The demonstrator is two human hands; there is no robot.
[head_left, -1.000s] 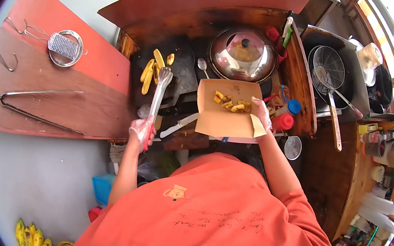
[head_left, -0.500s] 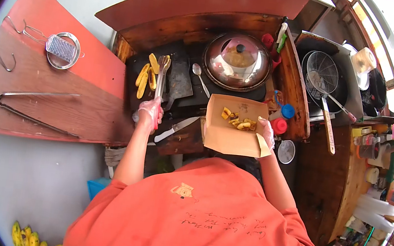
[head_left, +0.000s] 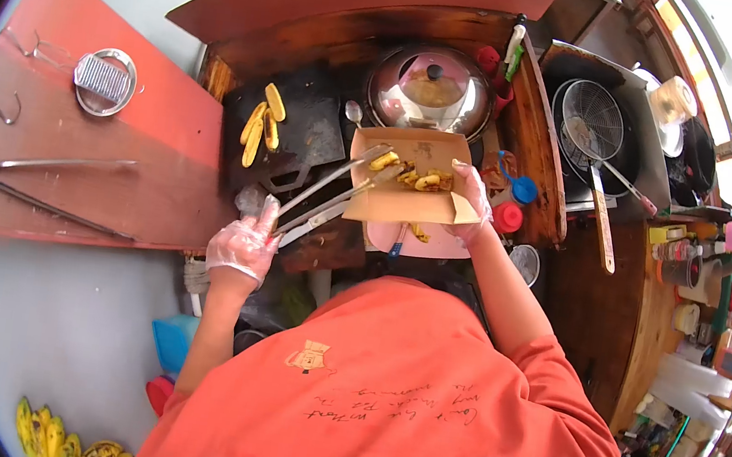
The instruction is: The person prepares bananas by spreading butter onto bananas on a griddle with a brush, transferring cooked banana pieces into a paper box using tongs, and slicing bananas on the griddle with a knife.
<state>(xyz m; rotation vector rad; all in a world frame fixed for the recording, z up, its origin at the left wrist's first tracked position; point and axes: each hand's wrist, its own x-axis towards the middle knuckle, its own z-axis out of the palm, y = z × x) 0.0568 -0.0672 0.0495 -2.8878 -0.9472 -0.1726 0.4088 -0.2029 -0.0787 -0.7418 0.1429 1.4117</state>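
Observation:
My left hand (head_left: pixel 244 242), in a clear plastic glove, is closed round the handle of metal tongs (head_left: pixel 320 188). The tongs' tips reach over the left side of a brown cardboard food box (head_left: pixel 406 208), right at a yellow banana piece (head_left: pixel 384 161). Further cut, browned banana pieces (head_left: pixel 428 180) lie inside the box. My right hand (head_left: pixel 473 204), gloved too, grips the box by its right side. Several peeled banana pieces (head_left: pixel 256 133) rest on the dark griddle (head_left: pixel 311 120) at the left. A knife (head_left: pixel 313 223) lies beneath the tongs.
Behind the box stands a domed steel lid (head_left: pixel 430 94) beside a spoon (head_left: pixel 353 113). Below the box is a pink board (head_left: pixel 438 245). Red and blue bottle caps (head_left: pixel 507 217) are right of my right hand. A strainer (head_left: pixel 594 120) lies over a pan farther right.
The tongs have swung from the griddle to over the box, apparently with a banana piece at their tips. The box has shifted left and up, uncovering the pink board.

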